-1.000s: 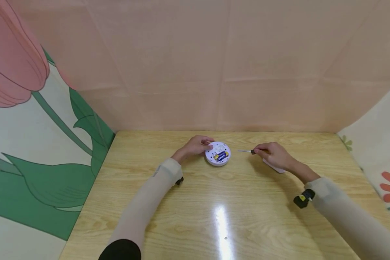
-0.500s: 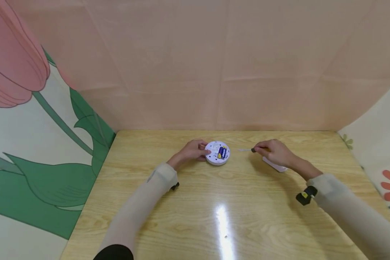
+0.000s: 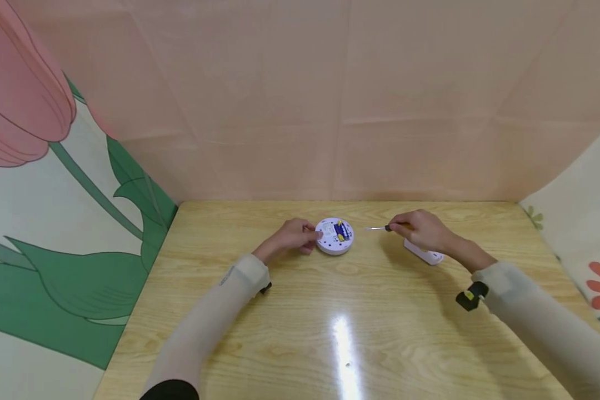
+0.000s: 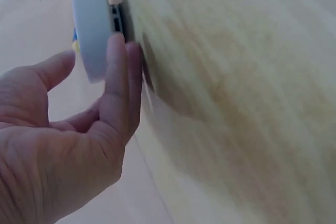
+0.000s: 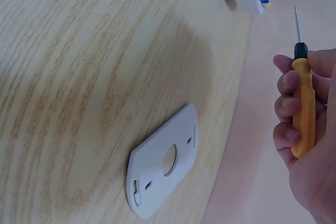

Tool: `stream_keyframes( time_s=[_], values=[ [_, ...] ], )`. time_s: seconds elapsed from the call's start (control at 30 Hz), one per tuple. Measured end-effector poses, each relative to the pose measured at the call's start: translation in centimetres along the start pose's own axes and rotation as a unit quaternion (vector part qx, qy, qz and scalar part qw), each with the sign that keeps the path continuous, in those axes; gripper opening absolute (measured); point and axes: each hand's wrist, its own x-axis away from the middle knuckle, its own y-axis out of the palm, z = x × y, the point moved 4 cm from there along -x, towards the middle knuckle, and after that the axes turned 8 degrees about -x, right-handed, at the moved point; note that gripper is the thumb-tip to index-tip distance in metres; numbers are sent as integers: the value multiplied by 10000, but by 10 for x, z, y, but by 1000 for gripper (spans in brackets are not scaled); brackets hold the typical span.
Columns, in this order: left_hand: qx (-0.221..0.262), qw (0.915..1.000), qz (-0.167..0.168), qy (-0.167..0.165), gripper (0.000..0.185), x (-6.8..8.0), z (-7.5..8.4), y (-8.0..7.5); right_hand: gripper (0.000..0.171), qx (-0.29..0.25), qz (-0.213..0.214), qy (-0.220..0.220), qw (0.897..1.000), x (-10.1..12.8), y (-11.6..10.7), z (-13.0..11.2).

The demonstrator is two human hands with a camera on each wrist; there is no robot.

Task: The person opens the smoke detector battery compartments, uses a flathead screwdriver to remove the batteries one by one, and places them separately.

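Note:
A round white battery device point(image 3: 330, 242) stands on the table, its back face up, showing blue-and-yellow batteries point(image 3: 341, 230). My left hand point(image 3: 291, 236) holds its left rim, thumb at the top face and fingers against the side and underside. Dark parts show beneath it in the left wrist view. To its right, my right hand point(image 3: 425, 229) grips a screwdriver point(image 5: 304, 108) with a yellow handle and black collar. The thin metal shaft points left towards the device, apart from it and above the table.
Below my right hand lies a flat white plate point(image 5: 160, 161) with a round hole and slots. The wooden table point(image 3: 300, 311) meets a pink cloth backdrop point(image 3: 300, 111) just behind the device. Floral panels flank both sides.
The device has turned counterclockwise under my left hand, carrying its batteries to the upper right. My left hand has shifted slightly left and down; the right hand with the screwdriver rose a little.

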Motion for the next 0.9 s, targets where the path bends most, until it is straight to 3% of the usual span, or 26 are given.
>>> stream_keyframes(
  time_s=[0.2,0.6,0.9],
  values=[
    [-430,9987,182,178,41,-11,8,-3,22,86,-19,29,10000,-1,-1,-3],
    [26,9998,-92,-175,41,-23,14,-3,20,510,-100,-173,9985,-11,-7,-15],
    [456,9981,-354,-209,42,-24,8,0,18,882,-207,-318,9954,-19,-7,-25]
  ],
)
